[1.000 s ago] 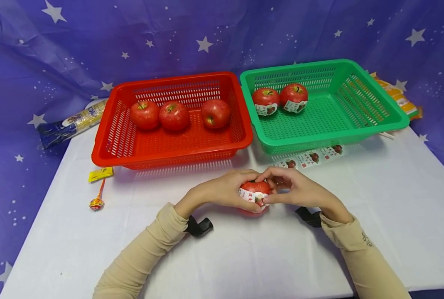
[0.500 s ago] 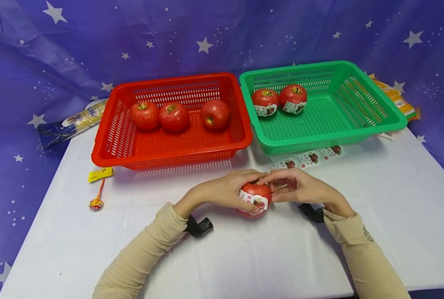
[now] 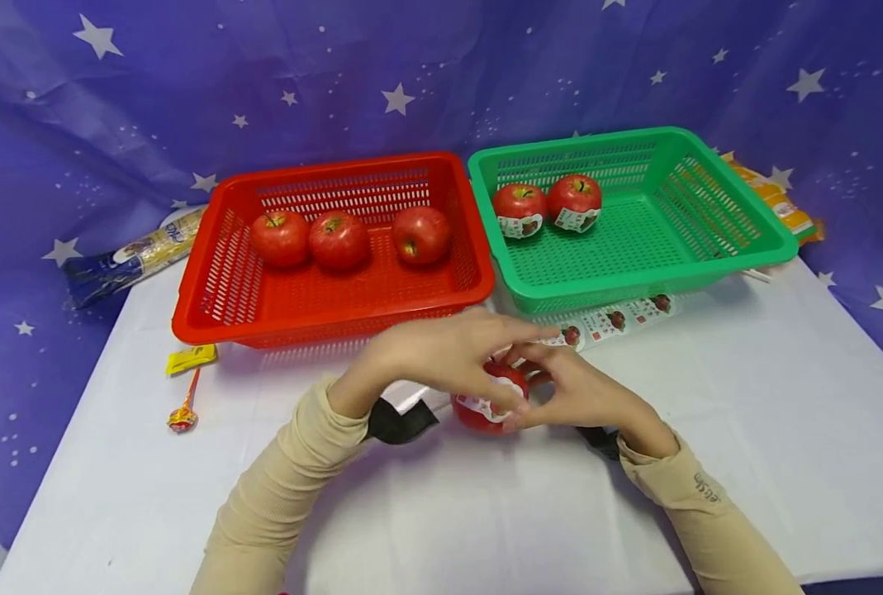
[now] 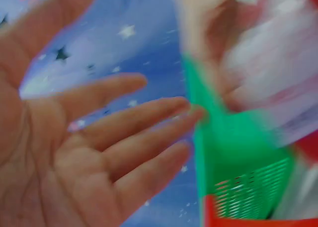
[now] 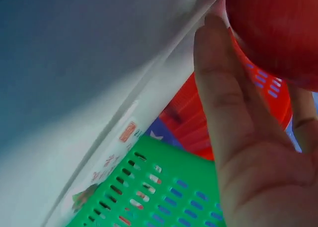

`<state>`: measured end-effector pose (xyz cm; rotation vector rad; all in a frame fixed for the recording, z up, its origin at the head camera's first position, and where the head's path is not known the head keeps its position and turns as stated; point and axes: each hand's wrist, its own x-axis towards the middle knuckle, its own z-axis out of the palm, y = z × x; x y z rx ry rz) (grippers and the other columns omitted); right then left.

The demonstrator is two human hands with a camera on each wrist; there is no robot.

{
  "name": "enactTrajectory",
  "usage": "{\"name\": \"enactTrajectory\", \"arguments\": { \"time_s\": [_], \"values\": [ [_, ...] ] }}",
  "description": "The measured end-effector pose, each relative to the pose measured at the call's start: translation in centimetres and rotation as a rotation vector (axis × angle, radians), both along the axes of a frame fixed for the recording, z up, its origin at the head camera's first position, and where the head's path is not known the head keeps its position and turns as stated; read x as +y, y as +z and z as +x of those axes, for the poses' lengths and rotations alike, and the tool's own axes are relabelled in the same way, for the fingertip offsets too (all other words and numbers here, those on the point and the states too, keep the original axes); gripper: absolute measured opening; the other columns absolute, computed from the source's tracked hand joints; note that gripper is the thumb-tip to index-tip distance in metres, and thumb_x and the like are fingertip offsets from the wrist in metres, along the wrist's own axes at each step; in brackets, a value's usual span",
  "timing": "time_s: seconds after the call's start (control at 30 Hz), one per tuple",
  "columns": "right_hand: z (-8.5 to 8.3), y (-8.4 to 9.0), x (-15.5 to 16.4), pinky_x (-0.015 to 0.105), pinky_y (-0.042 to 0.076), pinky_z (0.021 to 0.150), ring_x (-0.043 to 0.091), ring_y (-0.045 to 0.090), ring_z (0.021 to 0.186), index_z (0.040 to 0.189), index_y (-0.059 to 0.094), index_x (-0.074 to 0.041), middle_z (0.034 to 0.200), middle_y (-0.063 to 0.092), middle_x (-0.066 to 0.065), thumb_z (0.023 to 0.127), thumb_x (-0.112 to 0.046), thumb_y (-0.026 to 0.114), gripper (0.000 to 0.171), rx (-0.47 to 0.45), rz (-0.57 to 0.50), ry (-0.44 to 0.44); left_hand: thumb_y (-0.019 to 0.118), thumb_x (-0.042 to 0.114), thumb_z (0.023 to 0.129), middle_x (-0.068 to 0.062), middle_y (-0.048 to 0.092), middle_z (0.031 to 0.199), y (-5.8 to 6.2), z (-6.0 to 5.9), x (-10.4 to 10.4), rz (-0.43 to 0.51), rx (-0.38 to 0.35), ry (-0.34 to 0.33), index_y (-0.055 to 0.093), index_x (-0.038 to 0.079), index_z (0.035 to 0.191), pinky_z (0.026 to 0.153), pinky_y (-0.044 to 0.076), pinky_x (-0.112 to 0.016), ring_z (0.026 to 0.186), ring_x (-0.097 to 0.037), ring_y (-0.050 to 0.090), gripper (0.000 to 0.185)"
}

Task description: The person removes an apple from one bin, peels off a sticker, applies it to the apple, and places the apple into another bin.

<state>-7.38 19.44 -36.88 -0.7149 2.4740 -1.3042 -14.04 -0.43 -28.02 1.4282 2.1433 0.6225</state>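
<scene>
A red apple [image 3: 486, 405] with a white label band sits low on the white table [image 3: 746, 430] in the head view. My right hand [image 3: 567, 392] grips it from the right; in the right wrist view its fingers [image 5: 233, 103] curl against the apple [image 5: 278, 33]. My left hand [image 3: 448, 351] hovers just above the apple with fingers stretched out. The left wrist view shows that left hand [image 4: 99, 152] with its palm spread and holding nothing.
A red basket [image 3: 300, 330] holds three plain apples [image 3: 337, 240]. A green basket [image 3: 634, 285] holds two labelled apples [image 3: 519, 211]. A label strip [image 3: 612, 318] lies before it. A lollipop [image 3: 182, 417], a yellow wrapper [image 3: 191, 358] and a packet [image 3: 129, 260] lie left.
My left hand has let go of the apple, lifted and spread its fingers. The right hand keeps hold of the apple, which has shifted slightly left and nearer.
</scene>
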Motion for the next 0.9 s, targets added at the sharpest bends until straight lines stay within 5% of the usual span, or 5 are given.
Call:
{"name": "enactTrajectory", "arguments": {
  "time_s": [0.13, 0.27, 0.5, 0.67, 0.9],
  "values": [
    [0.2, 0.0, -0.4, 0.032, 0.049, 0.095, 0.017, 0.061, 0.108, 0.114, 0.051, -0.014, 0.116, 0.059, -0.002, 0.067, -0.028, 0.089, 0.062, -0.046, -0.01, 0.029, 0.068, 0.051, 0.084, -0.006, 0.032, 0.156, 1.1, -3.0, 1.8, 0.014, 0.103, 0.275, 0.028, 0.011, 0.152, 0.114, 0.033, -0.033, 0.138, -0.02, 0.038, 0.089],
    [0.4, -0.1, -0.8, 0.03, 0.047, 0.093, 0.016, 0.058, 0.106, 0.106, 0.043, -0.013, 0.106, 0.054, -0.001, 0.066, -0.025, 0.089, 0.063, -0.072, -0.022, 0.066, 0.062, 0.065, 0.081, -0.014, -0.002, 0.162, -0.6, -5.1, 3.6, -0.154, 0.122, 0.468, 0.006, 0.007, 0.154, 0.12, 0.019, -0.038, 0.151, -0.027, 0.001, 0.109],
    [0.7, 0.0, -1.9, 0.025, 0.046, 0.085, 0.008, 0.058, 0.094, 0.096, 0.041, -0.017, 0.096, 0.058, -0.008, 0.064, -0.036, 0.089, 0.061, 0.001, 0.028, 0.039, 0.06, 0.066, 0.081, -0.019, -0.015, 0.159, -1.8, -6.1, 4.2, -0.271, 0.063, 0.469, -0.003, 0.001, 0.153, 0.12, 0.014, -0.04, 0.148, -0.03, -0.017, 0.115],
    [1.1, 1.2, -1.7, 0.034, 0.046, 0.099, 0.013, 0.051, 0.117, 0.126, 0.04, -0.017, 0.126, 0.051, -0.001, 0.064, -0.027, 0.09, 0.081, -0.035, 0.078, 0.128, 0.062, 0.064, 0.081, -0.019, -0.014, 0.159, -1.4, -6.2, 4.1, -0.277, 0.055, 0.465, -0.002, 0.001, 0.153, 0.12, 0.014, -0.04, 0.148, -0.029, -0.017, 0.115],
    [0.1, 8.8, 2.9, 0.032, 0.05, 0.092, 0.01, 0.047, 0.119, 0.144, 0.039, -0.021, 0.138, 0.042, -0.003, 0.065, -0.022, 0.089, 0.094, 0.228, 0.268, 0.17, 0.06, 0.065, 0.083, -0.017, -0.015, 0.16, -1.8, -6.1, 4.1, -0.26, 0.067, 0.456, -0.001, 0.002, 0.153, 0.121, 0.012, -0.038, 0.148, -0.029, -0.016, 0.112]
  ]
}}
